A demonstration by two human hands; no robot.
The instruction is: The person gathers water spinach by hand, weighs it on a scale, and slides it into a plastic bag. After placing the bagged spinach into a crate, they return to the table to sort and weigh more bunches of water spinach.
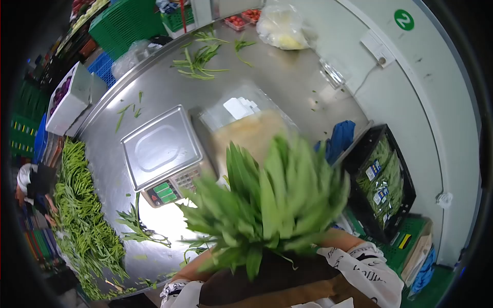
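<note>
A large bunch of water spinach [272,200] is raised in front of my chest, its leaves blurred by motion. My left forearm [195,267] and my right forearm [341,239] run into it from either side. Both hands hold the bunch, but the leaves hide the fingers. Just beyond it stands a weighing scale [163,146] with a bare metal pan. A brown sheet [251,133] and clear plastic with white labels [240,108] lie beside the scale, partly behind the leaves. Some loose stems [139,228] rest on the metal table [154,97] in front of the scale.
A long heap of greens [84,210] covers the table's left edge. A black crate [385,179] of packed greens stands at right, near a blue cloth [341,138]. Farther back are scattered stems [197,61], a plastic bag [282,28] and red produce packs [236,22]. Another person [36,182] is at far left.
</note>
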